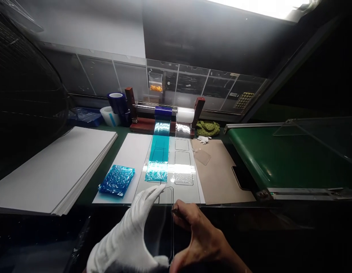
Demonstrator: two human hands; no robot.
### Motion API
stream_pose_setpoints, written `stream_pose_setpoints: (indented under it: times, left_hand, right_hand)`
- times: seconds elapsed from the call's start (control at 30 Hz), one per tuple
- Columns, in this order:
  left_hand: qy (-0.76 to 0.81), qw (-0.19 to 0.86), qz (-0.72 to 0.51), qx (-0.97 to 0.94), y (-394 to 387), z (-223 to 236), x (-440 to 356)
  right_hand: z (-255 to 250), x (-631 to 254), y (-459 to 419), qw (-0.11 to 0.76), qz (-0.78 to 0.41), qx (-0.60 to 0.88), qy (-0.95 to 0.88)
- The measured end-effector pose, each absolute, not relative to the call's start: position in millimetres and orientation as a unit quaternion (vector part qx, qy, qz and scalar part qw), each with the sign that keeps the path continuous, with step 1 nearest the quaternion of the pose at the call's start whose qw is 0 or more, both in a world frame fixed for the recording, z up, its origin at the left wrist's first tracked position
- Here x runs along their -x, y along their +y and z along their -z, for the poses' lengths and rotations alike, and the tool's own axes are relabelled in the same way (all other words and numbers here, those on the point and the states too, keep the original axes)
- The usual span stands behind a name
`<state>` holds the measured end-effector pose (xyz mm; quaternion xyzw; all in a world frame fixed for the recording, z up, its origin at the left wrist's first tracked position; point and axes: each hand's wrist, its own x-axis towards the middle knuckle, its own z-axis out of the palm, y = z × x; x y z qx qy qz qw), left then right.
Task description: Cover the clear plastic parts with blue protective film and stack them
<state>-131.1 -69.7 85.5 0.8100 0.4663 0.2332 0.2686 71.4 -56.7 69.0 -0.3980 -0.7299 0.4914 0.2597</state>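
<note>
1. The head-worn camera is looking forward and down from the person's own position at the near side of the workbench (pixel 83 195)
2. It is facing the roll stand (pixel 143 125) across the bench, while a bright lamp (pixel 267 7) is crossing the top edge
3. The left hand (pixel 130 227) and right hand (pixel 200 233) are sitting nearest the camera, low in the middle, and the stand is standing well beyond

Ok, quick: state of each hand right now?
Left hand, gloved: holding a clear panel between thumb and fingers.
Right hand, bare: fingers curled on a small dark item, too unclear to identify, at the panel's edge.
</note>
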Motion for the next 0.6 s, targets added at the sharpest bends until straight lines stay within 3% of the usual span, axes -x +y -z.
stream_pose_setpoints:
  times: [0.6]
  left_hand:
    - [0.412, 0.311, -0.225, -0.827, -74, -108, 149]
  right_hand:
    - [-73, -54, -78, 0.268, -0.449, 0.414, -0.745]
